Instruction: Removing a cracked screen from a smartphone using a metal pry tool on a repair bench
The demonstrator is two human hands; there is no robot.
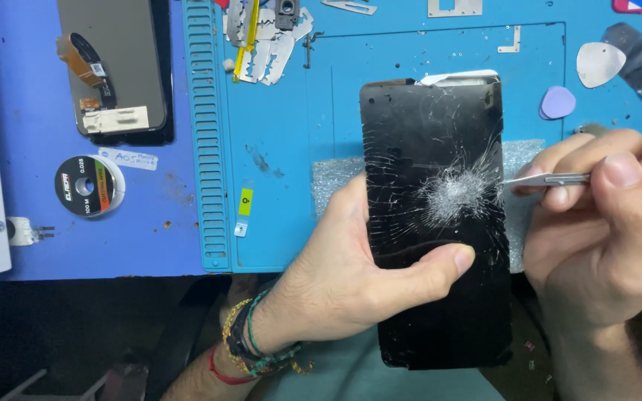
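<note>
Cracked black phone (440,223) held in left hand (336,282), thumb across glass, over blue mat (276,148) on worktop. Right hand (603,238) pinches thin metal tool (551,179) at phone's right edge. Glass shattered: light, stiff, fragile, splintery; hold by side edges, clear of impact web just above thumb

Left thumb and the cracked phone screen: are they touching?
Touching. The head view shows the left hand gripping the phone from its left edge, thumb pad lying flat on the shattered glass below the impact point, with no gap.
</note>
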